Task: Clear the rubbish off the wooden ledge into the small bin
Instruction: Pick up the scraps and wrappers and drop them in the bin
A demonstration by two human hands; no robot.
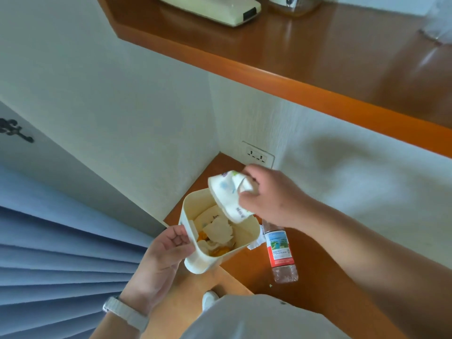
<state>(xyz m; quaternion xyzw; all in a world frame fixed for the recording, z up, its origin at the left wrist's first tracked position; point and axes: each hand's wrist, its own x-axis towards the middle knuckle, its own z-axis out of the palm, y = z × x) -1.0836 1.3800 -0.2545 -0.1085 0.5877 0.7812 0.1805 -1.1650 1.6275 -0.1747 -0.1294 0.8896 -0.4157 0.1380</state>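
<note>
My left hand (160, 260) grips the near rim of a small cream bin (247, 234), which is tilted over the low wooden ledge (315, 272). Inside the bin lie crumpled white tissues and orange peel. My right hand (271, 198) holds a white paper cup with a printed pattern (226, 195), along with a bit of white paper, right over the bin's far rim. An empty plastic bottle with a red and blue label (280, 250) lies on the ledge just right of the bin. A white paper scrap (254, 245) sits between bin and bottle.
A wall socket (256, 155) is in the corner behind the ledge. Above runs a higher wooden shelf (305, 57) with a cream device (212, 8) and glass jars. Blue pleated fabric (61, 253) is at the left. My shoe (209, 299) shows below.
</note>
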